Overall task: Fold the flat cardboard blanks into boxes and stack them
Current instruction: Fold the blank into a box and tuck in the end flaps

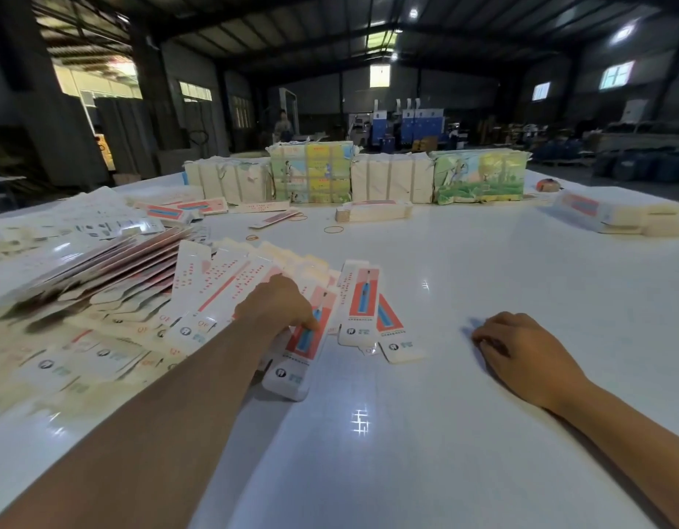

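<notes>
A fanned spread of flat white and red cardboard blanks (131, 299) covers the left part of the white table (444, 414). My left hand (276, 305) lies on the spread's right edge, its thumb and fingers pinching one long blank (297, 360) printed with a red panel and a blue strip. Just right of it lie two more blanks (362, 307), one tucked partly under the other. My right hand (517, 345) rests on the bare table further right, fingers loosely curled and holding nothing.
Bundled stacks of white and colour-printed card (353, 173) line the table's far edge. A small pile of blanks (372, 211) and loose rubber bands (333, 229) lie mid-table. More piles (616, 215) sit at the far right. A person (282, 126) stands in the dim warehouse behind.
</notes>
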